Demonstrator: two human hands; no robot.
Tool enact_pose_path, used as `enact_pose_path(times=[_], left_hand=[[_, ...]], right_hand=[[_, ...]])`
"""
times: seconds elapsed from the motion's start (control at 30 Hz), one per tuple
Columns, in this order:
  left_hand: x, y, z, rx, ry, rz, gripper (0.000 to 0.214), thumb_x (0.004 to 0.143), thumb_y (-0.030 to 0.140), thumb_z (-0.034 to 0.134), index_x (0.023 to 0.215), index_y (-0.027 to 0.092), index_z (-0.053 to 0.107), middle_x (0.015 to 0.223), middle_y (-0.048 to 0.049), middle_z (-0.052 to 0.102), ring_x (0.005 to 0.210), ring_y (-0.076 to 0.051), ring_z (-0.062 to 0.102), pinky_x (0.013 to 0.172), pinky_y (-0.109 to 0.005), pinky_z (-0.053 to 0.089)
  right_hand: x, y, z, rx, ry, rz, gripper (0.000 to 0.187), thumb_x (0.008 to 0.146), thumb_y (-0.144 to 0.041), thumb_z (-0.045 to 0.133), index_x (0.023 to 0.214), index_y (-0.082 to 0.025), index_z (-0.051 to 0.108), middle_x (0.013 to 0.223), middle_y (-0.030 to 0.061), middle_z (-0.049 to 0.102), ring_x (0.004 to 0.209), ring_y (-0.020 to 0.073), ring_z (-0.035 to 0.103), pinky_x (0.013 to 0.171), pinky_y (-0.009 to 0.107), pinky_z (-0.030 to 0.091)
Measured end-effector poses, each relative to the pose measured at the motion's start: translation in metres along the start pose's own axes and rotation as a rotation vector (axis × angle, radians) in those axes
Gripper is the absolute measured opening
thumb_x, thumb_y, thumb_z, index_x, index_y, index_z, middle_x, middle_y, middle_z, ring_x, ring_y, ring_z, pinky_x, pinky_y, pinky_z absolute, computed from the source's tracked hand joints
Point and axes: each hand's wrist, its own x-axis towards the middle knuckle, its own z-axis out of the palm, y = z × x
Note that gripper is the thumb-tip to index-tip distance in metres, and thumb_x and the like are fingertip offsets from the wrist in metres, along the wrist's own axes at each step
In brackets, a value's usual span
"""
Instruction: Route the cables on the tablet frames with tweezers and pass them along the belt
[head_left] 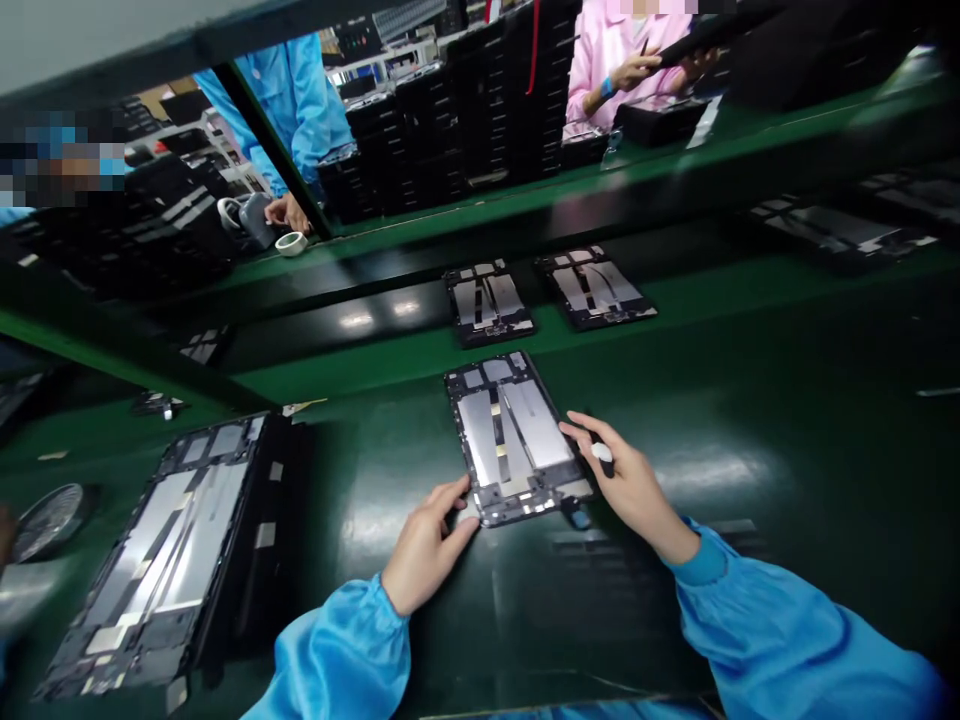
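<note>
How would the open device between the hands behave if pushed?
The open device is a straight-edged slab, so probably stiff. Its bare strips suggest it may be fragile. Lying flat on the shiny table, it'd likely slide, not tip.

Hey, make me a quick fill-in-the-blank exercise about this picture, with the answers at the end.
1. The device has its near left corner touched by the person's ____ hand.
2. Just beyond it, ____ similar devices lie side by side.
3. The workbench is coloured ____.
4. The co-worker at upper right wears a ____ smock.

Answers: left; two; green; pink.
</note>
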Motion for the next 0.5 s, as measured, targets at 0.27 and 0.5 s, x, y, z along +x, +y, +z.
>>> enact_pose_path(times=[0.27,0.5], left_hand=[[0.012,0.021,0.015,0.181,0.021,0.076,0.02,0.092,0.034,0.059,0.106,0.023,0.07,0.08,0.0,0.068,0.062,-0.013,0.058,0.064,-0.025,0.048],[0.007,0.022,0.022,0.057,-0.016,0.062,0.015,0.091,0.027,0.059,0.087,0.023,0.072,0.077,0.0007,0.069,0.063,-0.013,0.06,0.061,-0.023,0.047]], right_hand=[[-0.006,-0.01,-0.007,-0.097,-0.039,-0.017,0.041,0.099,-0.041,0.046,0.135,-0.023,0.052,0.122,0.011,0.071,0.115,0.0271,0.066,0.091,0.04,0.055],[-0.021,-0.034,-0.008,-0.143,-0.064,-0.164,0.035,0.097,-0.031,0.05,0.131,-0.024,0.055,0.117,0.0095,0.073,0.107,0.0254,0.069,0.09,0.037,0.055]])
